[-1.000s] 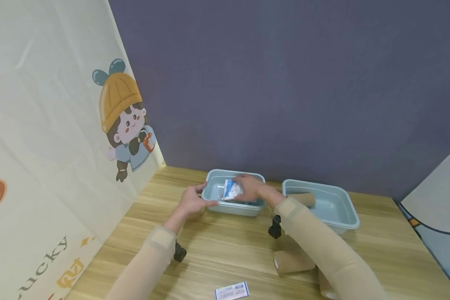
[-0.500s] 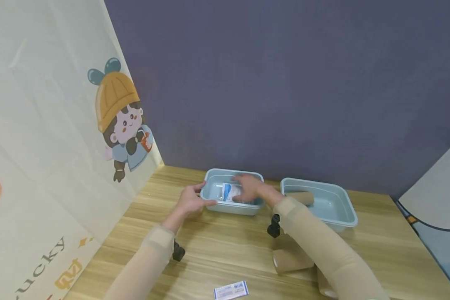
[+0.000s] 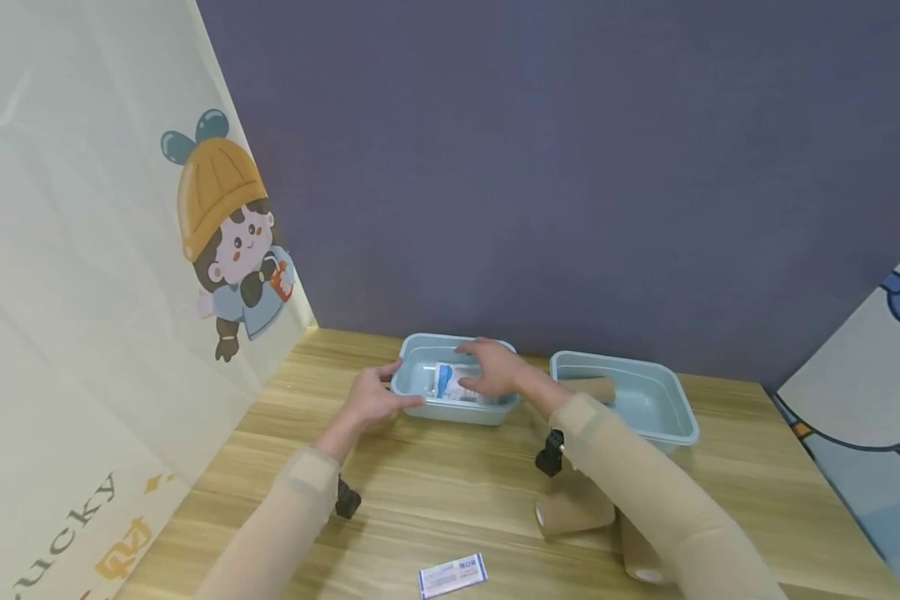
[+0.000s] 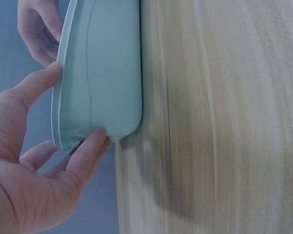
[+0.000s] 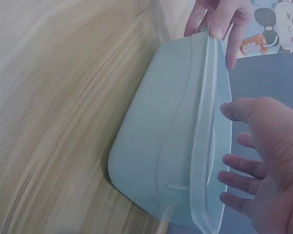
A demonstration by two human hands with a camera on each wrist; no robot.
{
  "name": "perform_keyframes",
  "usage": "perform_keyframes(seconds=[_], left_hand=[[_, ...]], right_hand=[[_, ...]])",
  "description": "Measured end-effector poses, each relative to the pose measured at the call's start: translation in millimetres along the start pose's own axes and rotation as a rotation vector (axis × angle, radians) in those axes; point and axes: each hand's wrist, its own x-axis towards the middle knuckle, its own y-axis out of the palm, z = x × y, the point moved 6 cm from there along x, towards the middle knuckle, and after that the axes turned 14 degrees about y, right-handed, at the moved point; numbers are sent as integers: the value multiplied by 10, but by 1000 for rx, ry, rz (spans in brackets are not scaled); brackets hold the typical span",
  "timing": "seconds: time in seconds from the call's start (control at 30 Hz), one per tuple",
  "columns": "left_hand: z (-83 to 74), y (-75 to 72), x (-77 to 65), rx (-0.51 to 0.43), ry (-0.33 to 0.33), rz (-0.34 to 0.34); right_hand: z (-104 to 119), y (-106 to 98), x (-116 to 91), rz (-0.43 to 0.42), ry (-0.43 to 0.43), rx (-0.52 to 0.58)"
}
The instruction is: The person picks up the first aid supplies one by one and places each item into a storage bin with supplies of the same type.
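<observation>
My left hand (image 3: 371,395) holds the left end of a light blue plastic basin (image 3: 450,412), thumb at the front rim and fingers around the corner. In the left wrist view that thumb sits on the rim and the other fingertips reach the basin's end wall. Inside the basin lies a white packet with blue print (image 3: 446,380), partly covered by my right hand (image 3: 497,368). That hand hovers over the basin's right half with fingers spread. In the right wrist view nothing is between its fingers, and the thumb is close to the rim.
To the right stands a second light blue basin (image 3: 656,407) with a brown roll (image 3: 597,388) in it. More brown rolls (image 3: 574,510) lie near my right sleeve. A flat white-and-blue packet (image 3: 453,575) lies at the table's front. A dark wall (image 3: 540,167) rises behind.
My right hand has let go of the white packet, which now lies in the basin, and its fingers have spread. The left hand keeps its hold. The head view has shifted slightly.
</observation>
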Motion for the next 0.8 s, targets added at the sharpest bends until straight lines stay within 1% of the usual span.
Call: perform_keyframes(seconds=[0.23, 0.37, 0.43, 0.57, 0.67, 0.73, 0.8], left_hand=[[4, -13, 7, -2, 7, 16], [-2, -16, 0, 3, 4, -2], [-2, 3, -11, 3, -2, -5], [-8, 83, -30, 9, -6, 20], [-30, 99, -33, 5, 4, 20], [-37, 64, -28, 6, 12, 9], [-26, 18, -20, 9, 15, 7]], right_hand=[[85, -76, -106, -94, -45, 26], [169, -125, -198, -150, -89, 64], [198, -138, -265, -169, -100, 77], [248, -172, -454, -212, -120, 102], [331, -220, -585, -231, -150, 136], [419, -254, -647, -239, -180, 156], [508, -264, -697, -225, -208, 165]])
